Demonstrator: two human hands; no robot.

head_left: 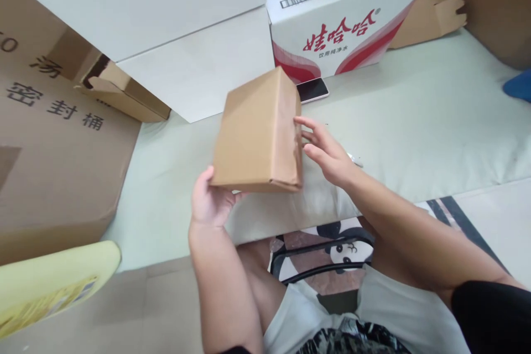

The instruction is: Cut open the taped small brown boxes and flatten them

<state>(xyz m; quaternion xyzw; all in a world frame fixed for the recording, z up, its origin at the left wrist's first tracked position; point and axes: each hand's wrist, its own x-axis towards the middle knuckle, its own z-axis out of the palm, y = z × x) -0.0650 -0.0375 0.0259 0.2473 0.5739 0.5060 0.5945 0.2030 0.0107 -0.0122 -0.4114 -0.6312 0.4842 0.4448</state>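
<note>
A brown cardboard box point(246, 133) is held up tilted over the pale green covered surface. My left hand point(211, 199) grips its lower left corner, thumb on the near face and the other fingers underneath, partly hidden. At the box's right side is my right hand point(321, 149), fingers apart, with the fingertips at or very near the edge of the taped side. Whether they press on it I cannot tell. Behind the box lies a dark-screened phone point(314, 90), partly covered by it. A small white item point(355, 160) shows beyond my right wrist.
White cartons point(199, 61) and a white-and-red printed carton point(332, 38) stand at the back. A large brown carton point(62, 138) is at left, with a yellow rounded object point(62, 276) in front. A blue object point(518, 86) sits at the right edge.
</note>
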